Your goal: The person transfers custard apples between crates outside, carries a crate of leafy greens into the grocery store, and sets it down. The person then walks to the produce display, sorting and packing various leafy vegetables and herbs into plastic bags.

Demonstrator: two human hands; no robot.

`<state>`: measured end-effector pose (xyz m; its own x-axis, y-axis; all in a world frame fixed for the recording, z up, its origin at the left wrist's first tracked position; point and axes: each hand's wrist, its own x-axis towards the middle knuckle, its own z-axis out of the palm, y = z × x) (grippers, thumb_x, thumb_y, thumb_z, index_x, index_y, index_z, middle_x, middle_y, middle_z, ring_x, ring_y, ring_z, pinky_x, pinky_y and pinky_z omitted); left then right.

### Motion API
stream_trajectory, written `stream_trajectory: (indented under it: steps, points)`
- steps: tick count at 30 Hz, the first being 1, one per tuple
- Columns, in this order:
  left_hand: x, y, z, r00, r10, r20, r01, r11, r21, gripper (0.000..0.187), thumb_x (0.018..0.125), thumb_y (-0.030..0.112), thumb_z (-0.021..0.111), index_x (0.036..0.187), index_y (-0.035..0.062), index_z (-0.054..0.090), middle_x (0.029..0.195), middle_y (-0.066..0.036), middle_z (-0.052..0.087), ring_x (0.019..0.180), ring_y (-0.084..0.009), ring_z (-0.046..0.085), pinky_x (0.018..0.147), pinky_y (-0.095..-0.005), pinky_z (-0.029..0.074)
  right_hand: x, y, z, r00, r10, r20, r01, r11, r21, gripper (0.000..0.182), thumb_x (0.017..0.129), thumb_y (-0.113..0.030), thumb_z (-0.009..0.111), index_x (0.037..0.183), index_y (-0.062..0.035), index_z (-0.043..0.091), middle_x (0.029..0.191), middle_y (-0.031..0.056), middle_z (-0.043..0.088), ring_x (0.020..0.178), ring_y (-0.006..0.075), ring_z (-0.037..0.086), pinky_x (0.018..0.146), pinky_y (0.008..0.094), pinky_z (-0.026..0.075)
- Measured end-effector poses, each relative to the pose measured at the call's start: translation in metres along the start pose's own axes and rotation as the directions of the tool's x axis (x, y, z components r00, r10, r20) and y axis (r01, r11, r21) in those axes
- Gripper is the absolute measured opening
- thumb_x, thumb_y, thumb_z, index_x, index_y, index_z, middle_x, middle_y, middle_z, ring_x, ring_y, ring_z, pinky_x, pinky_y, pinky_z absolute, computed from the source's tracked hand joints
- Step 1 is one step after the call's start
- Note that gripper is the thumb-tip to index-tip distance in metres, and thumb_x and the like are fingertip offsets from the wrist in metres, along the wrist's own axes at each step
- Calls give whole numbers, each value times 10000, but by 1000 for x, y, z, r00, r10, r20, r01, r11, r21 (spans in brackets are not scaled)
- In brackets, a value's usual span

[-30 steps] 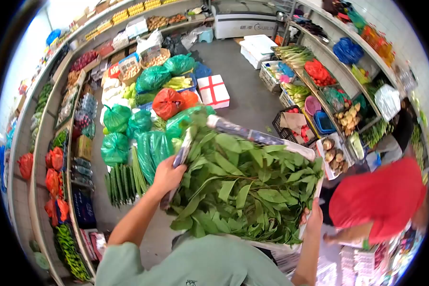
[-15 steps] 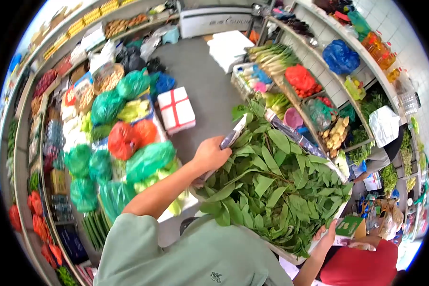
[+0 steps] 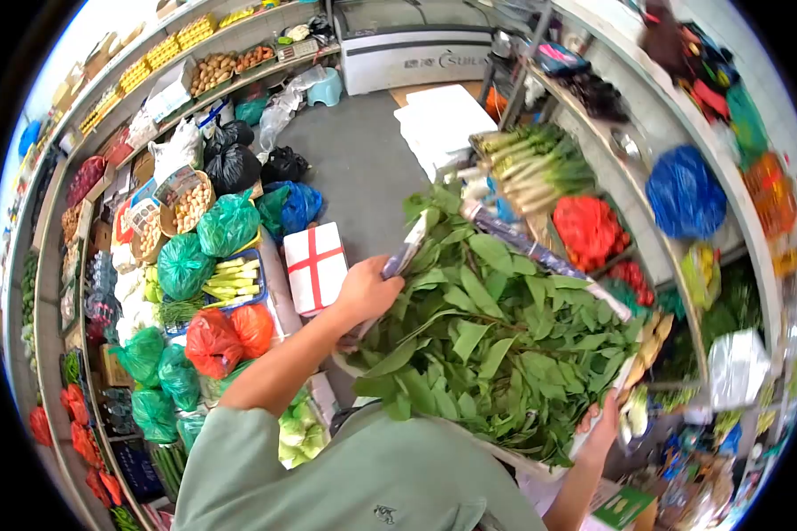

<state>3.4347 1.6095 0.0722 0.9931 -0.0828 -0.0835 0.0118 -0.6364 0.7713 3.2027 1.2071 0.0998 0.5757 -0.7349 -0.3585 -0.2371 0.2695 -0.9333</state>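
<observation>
In front of my body I hold a wide pale box [image 3: 533, 462] heaped with leafy green branches [image 3: 496, 336]. My left hand [image 3: 370, 290] is closed round its upper left edge, where dark printed wrapping shows. At the lower right, my right hand [image 3: 600, 427] grips the opposite edge, its fingers partly on the outside. Large leaves spill over the rim and hide most of the box's walls. Just left of my left hand, a white box with crossed red tape [image 3: 315, 268] sits on the floor.
To the left stand green bags [image 3: 228, 223], red bags [image 3: 212, 343] and baskets of produce [image 3: 190, 205]. Shelving on the right bears leeks [image 3: 540, 168], a red bag [image 3: 586, 228] and a blue bag [image 3: 686, 192]. A white freezer [image 3: 416, 60] stands at the back beyond grey floor [image 3: 350, 150].
The surroundings have shifted in view as I move with the leaf-filled box, both hands keeping their grip. The person in red at the lower right has left the view.
</observation>
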Motion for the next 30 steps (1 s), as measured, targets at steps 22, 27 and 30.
stream_trajectory:
  steps: [22, 27, 30]
  points:
    - [491, -75, -180, 930, -136, -343, 153, 988, 24, 312, 782, 261, 596, 907, -23, 626, 827, -287, 630, 854, -468, 618, 787, -497, 478, 328, -127, 572, 913, 7, 408, 22, 998, -66, 363, 956, -482, 619, 972, -141, 498, 666, -47, 435, 438, 52, 374, 384, 227, 306]
    - [578, -90, -205, 866, -245, -436, 266, 964, -13, 294, 779, 254, 590, 887, -18, 617, 820, -279, 627, 844, -457, 621, 779, -495, 479, 412, -168, 723, 845, 52, 532, 23, 991, -135, 365, 970, -486, 593, 975, -133, 499, 644, -47, 412, 433, 58, 371, 386, 233, 301]
    - [613, -97, -234, 812, -293, -505, 302, 951, -66, 272, 778, 249, 584, 859, -9, 607, 807, -268, 625, 830, -453, 622, 766, -496, 479, 443, -188, 798, 789, 86, 608, 44, 980, -196, 371, 967, -492, 596, 965, -136, 494, 642, -39, 408, 419, 76, 380, 387, 259, 318]
